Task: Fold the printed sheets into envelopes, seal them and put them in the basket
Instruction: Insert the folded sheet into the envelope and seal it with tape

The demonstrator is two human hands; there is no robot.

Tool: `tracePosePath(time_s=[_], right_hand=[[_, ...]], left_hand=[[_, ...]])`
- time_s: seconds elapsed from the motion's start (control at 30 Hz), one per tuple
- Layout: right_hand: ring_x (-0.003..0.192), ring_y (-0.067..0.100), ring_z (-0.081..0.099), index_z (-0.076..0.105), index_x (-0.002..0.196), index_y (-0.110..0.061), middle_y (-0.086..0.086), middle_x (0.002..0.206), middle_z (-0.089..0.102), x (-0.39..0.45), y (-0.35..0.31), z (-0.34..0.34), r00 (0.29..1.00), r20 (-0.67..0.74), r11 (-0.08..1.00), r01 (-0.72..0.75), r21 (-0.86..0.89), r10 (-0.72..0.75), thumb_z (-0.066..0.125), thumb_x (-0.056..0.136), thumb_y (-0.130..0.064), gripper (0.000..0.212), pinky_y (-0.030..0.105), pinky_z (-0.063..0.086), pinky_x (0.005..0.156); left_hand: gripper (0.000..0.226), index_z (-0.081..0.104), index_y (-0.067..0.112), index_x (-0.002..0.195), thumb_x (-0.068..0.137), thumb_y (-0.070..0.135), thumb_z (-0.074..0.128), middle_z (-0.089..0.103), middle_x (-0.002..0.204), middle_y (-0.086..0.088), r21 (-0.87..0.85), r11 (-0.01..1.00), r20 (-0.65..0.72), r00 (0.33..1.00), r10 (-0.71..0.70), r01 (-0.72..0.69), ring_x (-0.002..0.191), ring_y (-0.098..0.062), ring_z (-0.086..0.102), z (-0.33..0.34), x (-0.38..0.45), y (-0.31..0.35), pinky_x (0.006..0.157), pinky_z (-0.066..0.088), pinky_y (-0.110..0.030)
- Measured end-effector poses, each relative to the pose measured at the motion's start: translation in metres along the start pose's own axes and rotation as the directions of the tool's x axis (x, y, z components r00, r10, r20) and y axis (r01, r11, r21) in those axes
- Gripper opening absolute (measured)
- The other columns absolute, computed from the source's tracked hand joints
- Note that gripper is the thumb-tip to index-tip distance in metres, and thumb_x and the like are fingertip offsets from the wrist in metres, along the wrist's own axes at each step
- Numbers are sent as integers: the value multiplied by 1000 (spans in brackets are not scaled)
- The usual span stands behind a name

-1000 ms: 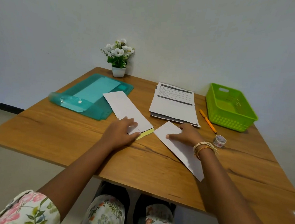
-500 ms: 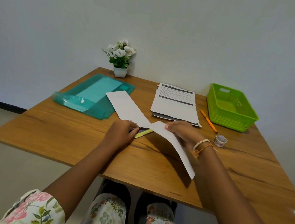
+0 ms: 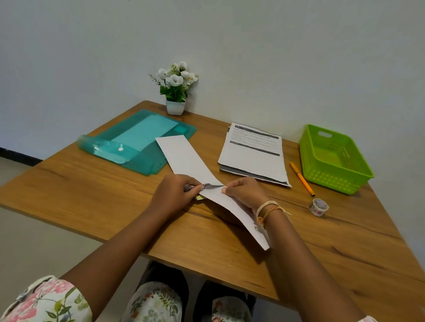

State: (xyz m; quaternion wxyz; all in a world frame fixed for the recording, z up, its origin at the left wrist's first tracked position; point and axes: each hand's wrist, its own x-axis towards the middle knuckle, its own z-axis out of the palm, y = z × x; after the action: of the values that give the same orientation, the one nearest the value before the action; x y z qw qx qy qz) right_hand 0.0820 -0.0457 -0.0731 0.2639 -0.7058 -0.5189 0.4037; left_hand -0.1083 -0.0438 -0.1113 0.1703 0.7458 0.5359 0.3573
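Head view: your hands meet over two white pieces at the table's [image 3: 81,196] middle.
Your left hand [image 3: 173,196] pinches the envelope [image 3: 184,156]; your right hand [image 3: 247,194] clamps the folded sheet [image 3: 230,205], lifted off the wood. The basket [image 3: 333,159] sits far right.

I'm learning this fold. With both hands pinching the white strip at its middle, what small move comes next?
Probably lay the raised near half of the strip flat and press the crease: left hand and right hand meet at the bend.
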Motion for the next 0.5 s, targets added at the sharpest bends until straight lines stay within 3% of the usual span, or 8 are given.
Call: tracePosePath(time_s=[0.07,0.13,0.23,0.33,0.43,0.5], right_hand=[[79,13,60,70,73,-20,-2,80,66,3,0,8,998,-56,999,29,-33,-31,73,82,-24,11,25,47,60],[76,13,56,63,70,-19,-2,77,62,6,0,18,989,-125,995,77,-65,-85,74,80,-26,16,33,49,65],[75,13,49,54,84,-16,-4,80,53,9,-2,22,976,-159,985,129,-110,-146,73,81,-33,25,33,44,67],[59,14,39,47,69,-19,-3,63,42,5,-5,5,995,40,958,103,-266,-96,68,84,-39,32,27,30,56],[67,15,46,52,81,-18,-1,74,51,-10,-4,-25,969,218,891,-3,-454,115,69,83,-40,27,27,39,61],[71,17,49,58,80,-15,3,78,54,-18,-2,-40,945,280,912,-40,-409,167,71,83,-31,21,28,42,65]], left_hand=[[28,73,12,109,88,30,67,73,105,-3,-11,1000,-6,1000,5,-6,93,-12,64,0,-1,0,79,56,-29],[26,74,13,107,88,30,67,73,104,-3,-11,1000,-13,1000,11,-11,91,-12,64,0,-1,-1,78,56,-29],[27,73,14,108,88,31,67,73,104,-2,2,1000,-18,1000,-19,19,90,-11,65,0,0,-3,77,56,-29],[27,73,13,107,88,30,67,73,103,-2,10,999,-27,999,-37,37,87,-11,64,1,2,-3,77,56,-30],[27,73,11,107,88,28,67,73,102,-3,3,999,-35,999,-38,38,87,-11,64,1,4,-3,79,56,-30],[26,73,11,107,87,27,68,73,102,-3,-4,999,-39,998,-39,39,87,-10,64,1,4,-4,80,57,-30]])
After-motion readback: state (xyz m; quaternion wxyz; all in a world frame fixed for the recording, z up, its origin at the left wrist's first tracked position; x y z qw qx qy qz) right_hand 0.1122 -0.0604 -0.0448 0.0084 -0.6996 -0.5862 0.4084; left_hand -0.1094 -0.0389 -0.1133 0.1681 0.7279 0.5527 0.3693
